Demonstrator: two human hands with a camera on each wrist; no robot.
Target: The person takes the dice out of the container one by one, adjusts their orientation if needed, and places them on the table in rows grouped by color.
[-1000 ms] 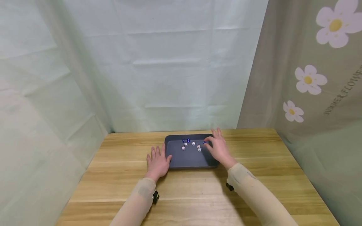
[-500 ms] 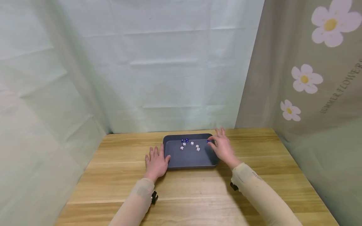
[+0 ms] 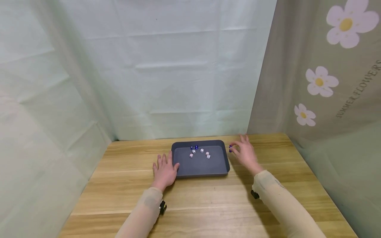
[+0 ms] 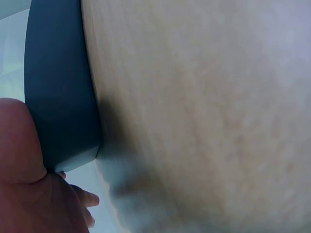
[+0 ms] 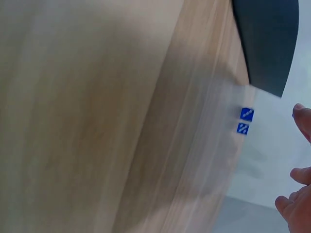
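My right hand (image 3: 245, 153) is just past the tray's right rim, thumb and index finger pinching a blue die (image 3: 230, 146). Only a sliver of blue shows at a fingertip in the right wrist view. Two blue dice (image 5: 247, 114) sit side by side on the table below those fingers. My left hand (image 3: 165, 170) lies with fingers spread along the left side of the grey tray (image 3: 199, 170), its thumb over the rim. Inside the tray are two blue dice (image 3: 196, 147) near the back wall and several white dice (image 3: 201, 150) across the back half.
The wooden table (image 3: 196, 205) carries the tray near its back edge. A pale curtain (image 3: 184, 82) hangs directly behind, with cloth on both sides. White flowers (image 3: 318, 82) are printed on the right-hand cloth.
My right hand has moved right with the blue die, from inside the tray to beyond its right rim. My left hand stays at the tray's left side.
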